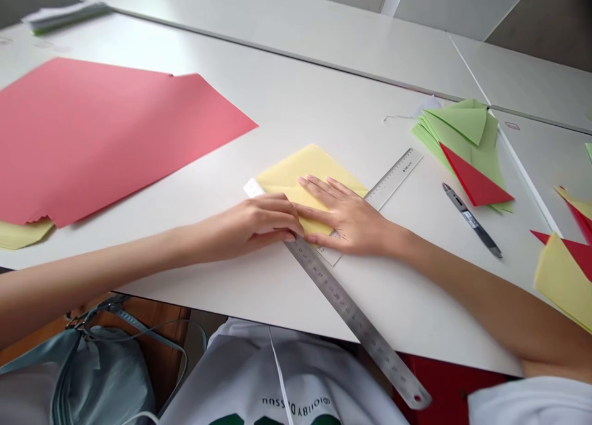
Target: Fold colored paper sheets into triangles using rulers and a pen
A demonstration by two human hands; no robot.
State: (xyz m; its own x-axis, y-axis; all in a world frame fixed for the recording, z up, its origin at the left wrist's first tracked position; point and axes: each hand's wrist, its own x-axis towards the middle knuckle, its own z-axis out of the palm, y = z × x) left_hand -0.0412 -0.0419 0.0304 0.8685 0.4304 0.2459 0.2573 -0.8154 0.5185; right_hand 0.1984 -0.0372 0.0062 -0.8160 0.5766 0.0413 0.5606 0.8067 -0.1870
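Note:
A yellow sheet of paper (314, 160) lies on the table in front of me, with a crease across it. My right hand (354, 218) rests flat on this sheet, its fingers spread. Along the lower left edge of the paper runs a long metal ruler (342, 298), whose near end sticks out past the table edge. My left hand (272, 218) is closed on the ruler near its far end, fingers pressed together. A clear plastic ruler (393, 178) passes at a slant, its middle hidden by the paper and my right hand.
Large red sheets (106, 141) cover the table's left side, with yellow paper (23, 234) beneath them. A green paper stack (467, 129) carries a folded red piece (476, 178). Beside it lies a pen (472, 220). Yellow paper (564, 280) sits at the far right. A bag (102, 369) hangs below.

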